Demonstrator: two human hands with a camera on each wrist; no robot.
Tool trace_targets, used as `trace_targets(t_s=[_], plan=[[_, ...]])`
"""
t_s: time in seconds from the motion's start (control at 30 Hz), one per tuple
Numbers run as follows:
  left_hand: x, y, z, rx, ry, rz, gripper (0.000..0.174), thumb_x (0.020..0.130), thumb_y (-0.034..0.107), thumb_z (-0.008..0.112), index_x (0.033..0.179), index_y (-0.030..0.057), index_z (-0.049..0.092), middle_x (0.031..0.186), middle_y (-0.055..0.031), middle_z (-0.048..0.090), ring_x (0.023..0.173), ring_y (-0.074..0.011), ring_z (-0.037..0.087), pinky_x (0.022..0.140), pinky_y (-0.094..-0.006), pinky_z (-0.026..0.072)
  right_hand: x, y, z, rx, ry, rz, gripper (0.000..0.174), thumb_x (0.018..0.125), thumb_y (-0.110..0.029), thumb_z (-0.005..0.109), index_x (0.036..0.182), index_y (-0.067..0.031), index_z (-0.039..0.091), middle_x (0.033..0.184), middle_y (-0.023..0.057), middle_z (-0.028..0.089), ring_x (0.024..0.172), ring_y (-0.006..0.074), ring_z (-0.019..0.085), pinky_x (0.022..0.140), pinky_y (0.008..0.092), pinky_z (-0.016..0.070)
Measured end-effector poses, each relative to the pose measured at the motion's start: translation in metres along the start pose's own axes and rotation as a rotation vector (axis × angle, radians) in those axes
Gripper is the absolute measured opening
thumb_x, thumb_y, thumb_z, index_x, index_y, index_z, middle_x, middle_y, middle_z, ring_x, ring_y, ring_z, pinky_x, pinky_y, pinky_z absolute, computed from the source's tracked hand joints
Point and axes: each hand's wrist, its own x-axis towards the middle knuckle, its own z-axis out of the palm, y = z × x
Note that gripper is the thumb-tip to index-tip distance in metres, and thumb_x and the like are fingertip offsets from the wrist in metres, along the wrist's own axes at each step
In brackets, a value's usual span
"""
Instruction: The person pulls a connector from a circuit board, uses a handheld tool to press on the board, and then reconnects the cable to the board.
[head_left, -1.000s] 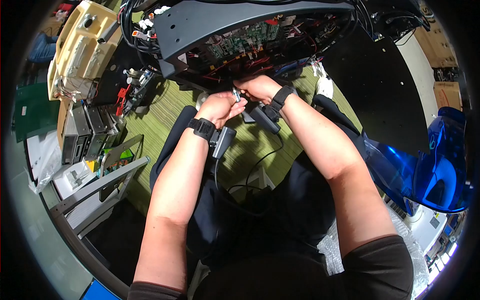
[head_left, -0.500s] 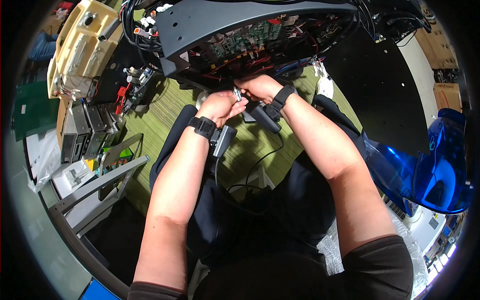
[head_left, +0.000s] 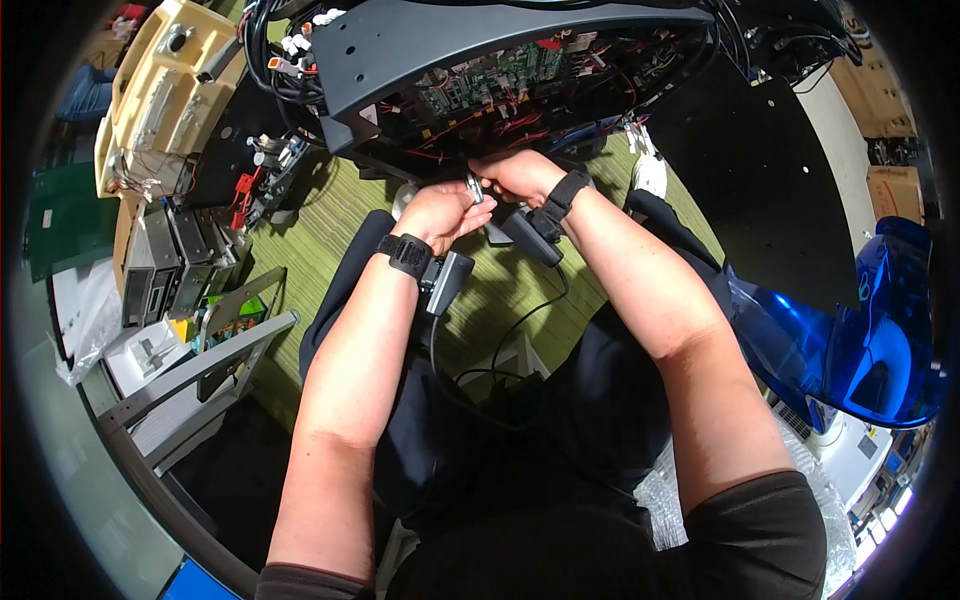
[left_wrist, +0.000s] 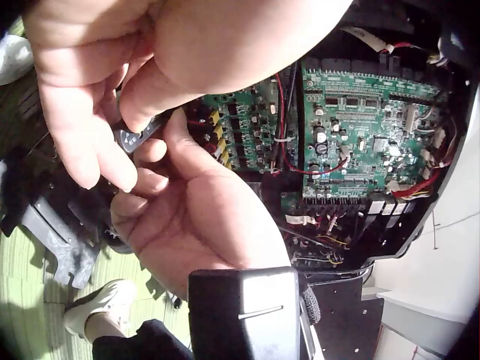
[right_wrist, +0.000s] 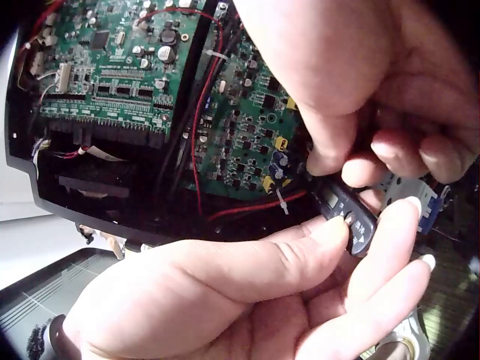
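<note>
Your left hand grips the small black device, its long axis going near to far, while your right hand pinches its far end.

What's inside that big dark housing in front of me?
Inside the dark housing are green circuit boards and red wires. Your left hand and right hand hide part; what's behind them can't be seen.

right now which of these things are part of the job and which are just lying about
Job, seemingly:
- small black device, left hand gripping it, right hand at one end
- open dark housing
- green circuit boards

Lying about:
- cream shell
- blue cover
- cardboard box
</note>
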Motion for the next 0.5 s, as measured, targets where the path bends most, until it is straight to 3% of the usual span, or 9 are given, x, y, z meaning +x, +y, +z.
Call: trace_targets(t_s=[0.4, 0.47, 0.5], plan=[[-0.0019, 0.0015, 0.0011, -0.005, 0.002, 0.0, 0.019, 0.095, 0.006, 0.04, 0.107, -0.0039, 0.051, 0.097, -0.0133, 0.061, 0.088, -0.0188, 0.064, 0.077, -0.0281, 0.0563, -0.0065, -0.0045, 0.002, -0.009, 0.008, -0.012, 0.023, 0.088, -0.028, 0.059, 0.078, -0.0084, 0.064, 0.067, -0.0045, 0.054, 0.053, 0.0041, 0.042, 0.046, 0.0203, 0.0341], [-0.0037, 0.0023, 0.002, 0.003, 0.012, 0.001, 0.018, 0.095, 0.005, 0.04, 0.106, -0.0046, 0.051, 0.097, -0.0146, 0.061, 0.087, -0.0192, 0.064, 0.076, -0.0282, 0.0566, -0.0097, -0.0066, 0.0044, -0.041, 0.098, -0.084, 0.024, 0.083, -0.027, 0.064, 0.077, -0.0038, 0.066, 0.067, 0.0012, 0.06, 0.055, 0.0114, 0.048, 0.05, 0.0281, 0.0385], [-0.0044, 0.0026, 0.0023, 0.002, 0.013, 0.002, 0.018, 0.095, 0.005, 0.04, 0.106, -0.0046, 0.051, 0.097, -0.0146, 0.061, 0.087, -0.0192, 0.064, 0.076, -0.0282, 0.0566, -0.0098, -0.0069, 0.0044, -0.042, 0.097, -0.084, 0.024, 0.083, -0.027, 0.064, 0.077, -0.0038, 0.066, 0.067, 0.0012, 0.06, 0.055, 0.0114, 0.048, 0.05, 0.0281, 0.0385]])
